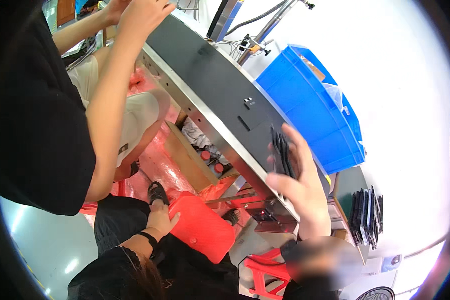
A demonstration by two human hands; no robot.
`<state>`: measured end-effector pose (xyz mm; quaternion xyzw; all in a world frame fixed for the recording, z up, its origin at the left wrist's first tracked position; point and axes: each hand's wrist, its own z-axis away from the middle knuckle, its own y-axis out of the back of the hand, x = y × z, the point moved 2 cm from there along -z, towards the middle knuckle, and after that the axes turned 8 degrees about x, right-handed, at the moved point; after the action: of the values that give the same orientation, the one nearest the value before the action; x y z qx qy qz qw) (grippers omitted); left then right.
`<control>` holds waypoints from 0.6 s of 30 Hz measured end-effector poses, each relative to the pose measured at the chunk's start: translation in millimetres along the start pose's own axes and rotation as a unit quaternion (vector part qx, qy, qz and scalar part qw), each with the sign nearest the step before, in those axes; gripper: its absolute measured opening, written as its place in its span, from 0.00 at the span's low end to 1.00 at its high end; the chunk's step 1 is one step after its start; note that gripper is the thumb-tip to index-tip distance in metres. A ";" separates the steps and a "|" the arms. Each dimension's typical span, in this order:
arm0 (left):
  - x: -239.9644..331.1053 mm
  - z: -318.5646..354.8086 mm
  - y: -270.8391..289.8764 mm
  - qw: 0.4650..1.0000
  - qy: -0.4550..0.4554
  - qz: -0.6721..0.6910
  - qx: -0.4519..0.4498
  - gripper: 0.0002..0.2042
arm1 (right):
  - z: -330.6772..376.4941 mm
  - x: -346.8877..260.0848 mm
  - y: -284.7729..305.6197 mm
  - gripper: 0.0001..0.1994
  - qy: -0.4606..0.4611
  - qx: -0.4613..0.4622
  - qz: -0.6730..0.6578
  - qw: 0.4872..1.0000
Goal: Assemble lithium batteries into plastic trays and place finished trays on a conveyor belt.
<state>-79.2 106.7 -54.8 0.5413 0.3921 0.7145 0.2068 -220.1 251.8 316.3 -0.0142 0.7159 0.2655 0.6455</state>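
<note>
My right hand is over the dark conveyor belt. Its fingers curve around a small bunch of thin black pieces, whose exact kind I cannot make out. Farther along the belt lie a flat black rectangular piece and a small black part with white bits. Low in front of me, my left hand, with a black band at the wrist, rests on dark cloth by a red stool. Its fingers are stretched out and hold nothing.
A co-worker in a black top sits at the left, both hands above the belt's far end. Behind the belt stands a blue crate. Several dark flat panels stand upright at the right. A cardboard box sits beneath the belt.
</note>
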 end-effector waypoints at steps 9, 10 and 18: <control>3.4 -2.2 -1.2 1.000 -0.003 -0.002 0.005 0.31 | -95.0 61.6 45.6 0.51 0.034 0.080 0.369 0.925; 4.3 -3.7 -0.5 1.000 0.000 -0.001 0.000 0.30 | -96.8 66.2 49.3 0.51 0.023 0.056 0.410 0.910; -0.8 -2.7 -8.5 1.000 0.022 -0.003 -0.008 0.28 | -75.5 82.1 84.2 0.48 0.006 0.002 0.461 0.888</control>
<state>-82.6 110.3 -62.3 0.5225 0.3920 0.7289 0.2048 -333.5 320.5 272.2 0.3168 0.6462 0.5316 0.4467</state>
